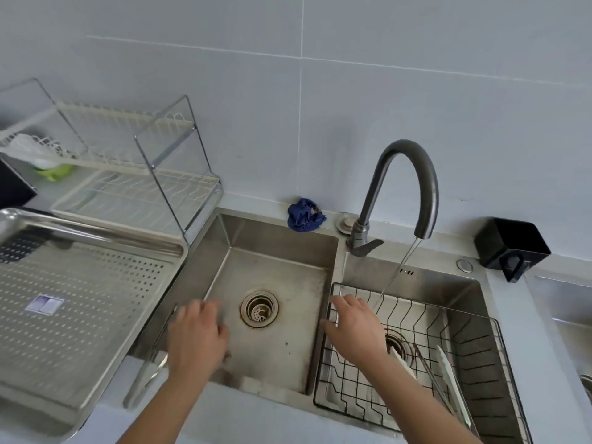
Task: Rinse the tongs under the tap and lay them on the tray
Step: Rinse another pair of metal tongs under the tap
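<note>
Blurred metal tongs (150, 363) run lengthwise along the left edge of the left sink basin, between the basin and the perforated steel tray (96, 315). My left hand (195, 338) is over them, back up, and seems to grip them near their upper part; the fingers are hidden underneath. My right hand (352, 328) hovers with straight fingers and holds nothing, above the left rim of the wire basket (349, 408) in the right basin. Water runs from the dark curved tap (407, 174) into that basket, just right of my right hand.
Another long metal utensil (431, 373) and white items lie in the wire basket. The left basin (272, 251) has a drain strainer. A blue cloth (304, 214) sits behind the sink, a dish rack (128, 174) at back left, and a black holder (512, 248) at right.
</note>
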`<state>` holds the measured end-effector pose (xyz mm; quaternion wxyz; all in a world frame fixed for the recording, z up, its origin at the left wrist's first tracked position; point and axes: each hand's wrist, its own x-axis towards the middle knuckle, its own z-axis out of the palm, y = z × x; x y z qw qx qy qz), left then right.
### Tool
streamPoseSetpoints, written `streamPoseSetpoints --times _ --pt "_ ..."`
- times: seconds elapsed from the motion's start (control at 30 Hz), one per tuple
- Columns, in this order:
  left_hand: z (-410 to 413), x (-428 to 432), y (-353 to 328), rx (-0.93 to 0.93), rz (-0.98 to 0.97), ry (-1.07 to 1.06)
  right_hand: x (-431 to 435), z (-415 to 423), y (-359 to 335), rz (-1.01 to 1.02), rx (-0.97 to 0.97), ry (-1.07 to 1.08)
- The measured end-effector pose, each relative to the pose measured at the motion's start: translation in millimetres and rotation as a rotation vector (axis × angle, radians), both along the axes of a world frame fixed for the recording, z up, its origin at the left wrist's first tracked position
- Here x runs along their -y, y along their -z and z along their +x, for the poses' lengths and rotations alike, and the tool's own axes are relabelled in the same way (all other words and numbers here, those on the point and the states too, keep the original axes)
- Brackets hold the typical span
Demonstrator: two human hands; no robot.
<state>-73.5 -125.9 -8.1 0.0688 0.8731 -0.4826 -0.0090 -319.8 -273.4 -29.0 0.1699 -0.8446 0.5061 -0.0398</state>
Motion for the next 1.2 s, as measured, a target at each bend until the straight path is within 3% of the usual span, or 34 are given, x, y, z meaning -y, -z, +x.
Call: streamPoseSetpoints --times 0.33,0.57,0.87,1.2 --pt "38.8 -45.1 19.2 0.036 0.193 -0.231 2.5 34.1 3.1 0.043 -0.061 -0.055" --pt "49.2 -57.9 35.8 -0.008 0.258 -0.260 -1.2 27.0 14.7 0.091 -0.117 -0.053" --pt "60.3 -64.6 46.0 -0.063 0.139 -0.214 -3.5 23.3 20.9 0.091 -0.124 -0.085" --pt "1.5 -15.2 4.1 -0.063 -0.193 0.074 0.7 13.8 19.9 0.169 -0.002 -0.055"
